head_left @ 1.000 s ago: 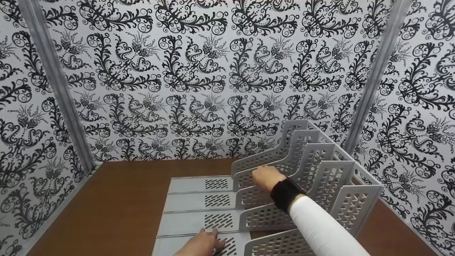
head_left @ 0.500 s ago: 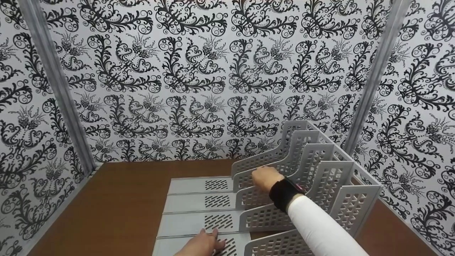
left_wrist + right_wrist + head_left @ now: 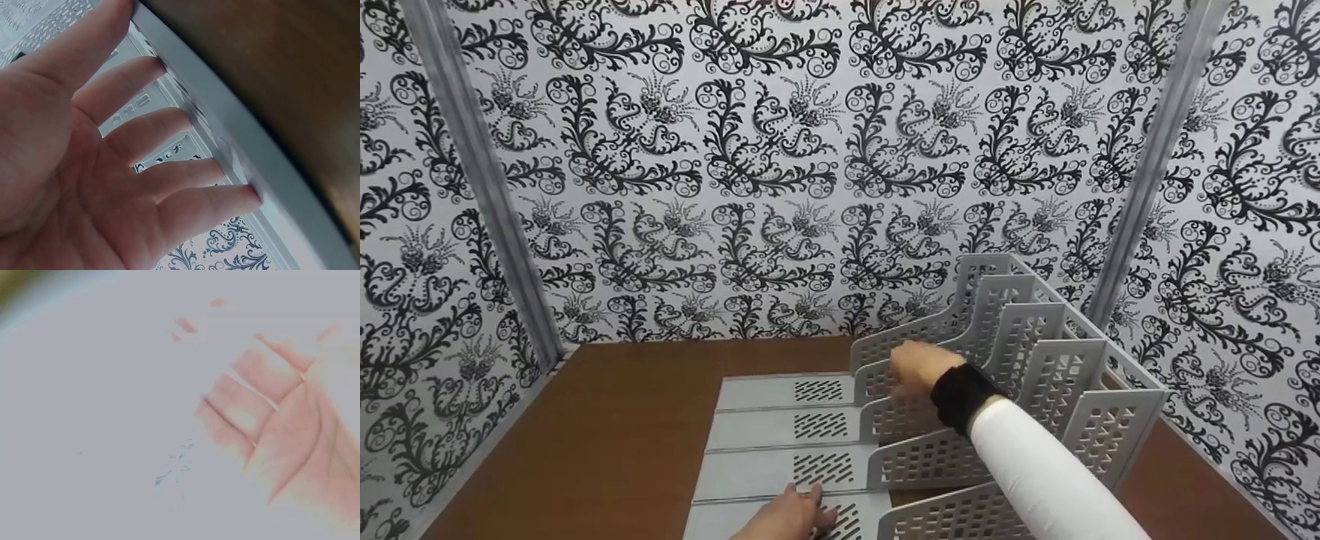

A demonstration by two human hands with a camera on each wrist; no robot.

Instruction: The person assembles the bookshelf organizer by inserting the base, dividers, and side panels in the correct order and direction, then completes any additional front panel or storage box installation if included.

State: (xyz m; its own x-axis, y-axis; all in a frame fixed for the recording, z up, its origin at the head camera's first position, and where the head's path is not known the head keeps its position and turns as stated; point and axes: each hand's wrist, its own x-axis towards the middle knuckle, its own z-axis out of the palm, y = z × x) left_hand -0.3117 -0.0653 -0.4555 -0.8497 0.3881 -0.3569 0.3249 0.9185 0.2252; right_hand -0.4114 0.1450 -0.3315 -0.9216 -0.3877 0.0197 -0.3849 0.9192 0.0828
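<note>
A grey plastic file organizer (image 3: 1072, 427) with perforated dividers lies across the table, its tall end at the right. Flat grey panels (image 3: 750, 429), each with a slotted patch, extend left from its dividers. My left hand (image 3: 791, 514) rests at the nearest panels. In the left wrist view, its spread fingers (image 3: 185, 174) touch a pale panel edge. Above the middle dividers is my right hand (image 3: 926, 367), with fingers bent downward. The right wrist view is washed out; the palm (image 3: 298, 439) shows, while the fingertips' hold on a divider is unclear.
The brown tabletop (image 3: 607, 420) extends left of the panels. Black-and-white patterned walls (image 3: 780, 172) enclose the back and sides, with grey strips (image 3: 484, 180) at the corners.
My right hand has risen slightly at the dividers and looks blurred, with fingers now showing below it. The left hand and the organizer stay nearly in place.
</note>
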